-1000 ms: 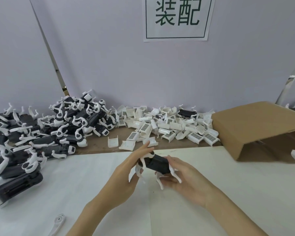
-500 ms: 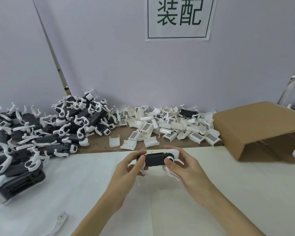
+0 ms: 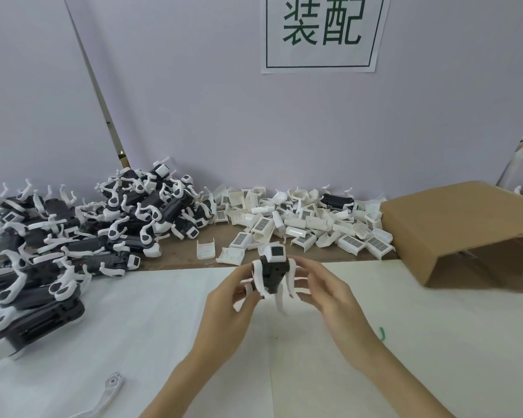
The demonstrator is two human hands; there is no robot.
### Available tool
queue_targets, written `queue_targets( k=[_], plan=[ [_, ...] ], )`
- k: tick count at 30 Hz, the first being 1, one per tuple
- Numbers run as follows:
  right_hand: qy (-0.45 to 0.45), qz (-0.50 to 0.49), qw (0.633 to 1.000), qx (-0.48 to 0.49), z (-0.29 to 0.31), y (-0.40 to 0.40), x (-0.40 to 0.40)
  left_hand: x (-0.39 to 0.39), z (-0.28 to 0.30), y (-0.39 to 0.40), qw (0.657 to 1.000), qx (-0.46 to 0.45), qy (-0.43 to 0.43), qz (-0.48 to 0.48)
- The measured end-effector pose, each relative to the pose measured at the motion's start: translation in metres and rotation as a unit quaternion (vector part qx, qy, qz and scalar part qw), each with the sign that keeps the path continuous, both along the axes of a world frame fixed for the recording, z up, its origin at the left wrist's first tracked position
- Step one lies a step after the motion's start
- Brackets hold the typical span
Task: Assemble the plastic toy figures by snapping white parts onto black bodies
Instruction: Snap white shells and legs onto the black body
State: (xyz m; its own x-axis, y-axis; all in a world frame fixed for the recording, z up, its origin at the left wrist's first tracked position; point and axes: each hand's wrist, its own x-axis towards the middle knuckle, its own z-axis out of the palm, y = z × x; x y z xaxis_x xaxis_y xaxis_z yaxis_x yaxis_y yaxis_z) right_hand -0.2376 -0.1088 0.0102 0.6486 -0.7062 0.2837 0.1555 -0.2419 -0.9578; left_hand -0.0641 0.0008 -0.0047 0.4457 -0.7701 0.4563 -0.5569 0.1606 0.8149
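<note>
Behind your bench runs a pale wall (image 3: 194, 101) with a sign (image 3: 322, 33) taped up, two green characters inside a thin frame. White sheet (image 3: 133, 327) covers the near part of the table, and a brown strip of bare tabletop (image 3: 178, 260) shows between it and the wall.

From the head view, you hold one figure (image 3: 272, 274) up over the sheet, between both hands. Its black body stands roughly on end, with a white head cap and dark square face on top, and white legs hang off both sides, blurred at the lower ends. Your left hand (image 3: 227, 309) grips it from the left, thumb and fingers curled around the legs and lower body. Your right hand (image 3: 329, 294) comes in from the right with fingers bent, the fingertips (image 3: 302, 267) at the right-side legs; whether they pinch or only touch, you cannot tell.

To your left lies a heap of figures (image 3: 82, 236), black with white limbs, spilling onto the sheet. Along the wall sits a pile of white caps (image 3: 299, 224), some showing gridded faces. A cardboard box (image 3: 465, 227) lies open on its side at your right. One loose white leg (image 3: 109, 390) rests on the sheet near the bottom edge, well apart from your hands.
</note>
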Motion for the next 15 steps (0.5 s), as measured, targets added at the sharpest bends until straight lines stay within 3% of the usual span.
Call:
queue_targets(
  k=[3, 8, 12, 15],
  plan=[
    [0.095, 0.000, 0.990, -0.103, -0.009, 0.001, 0.001, -0.005, 0.004, 0.000, 0.996, 0.000, 0.068, -0.053],
    [0.069, -0.009, 0.993, -0.100, -0.011, 0.005, 0.008, -0.014, 0.006, 0.001, 0.993, 0.001, 0.051, -0.102],
    [0.056, -0.035, 0.991, -0.120, -0.013, 0.001, 0.005, -0.017, 0.009, 0.002, 0.996, 0.004, -0.031, -0.086],
    [0.042, -0.075, 0.982, -0.166, -0.016, -0.003, 0.005, -0.018, 0.011, 0.005, 0.987, 0.047, -0.035, -0.151]
  ],
)
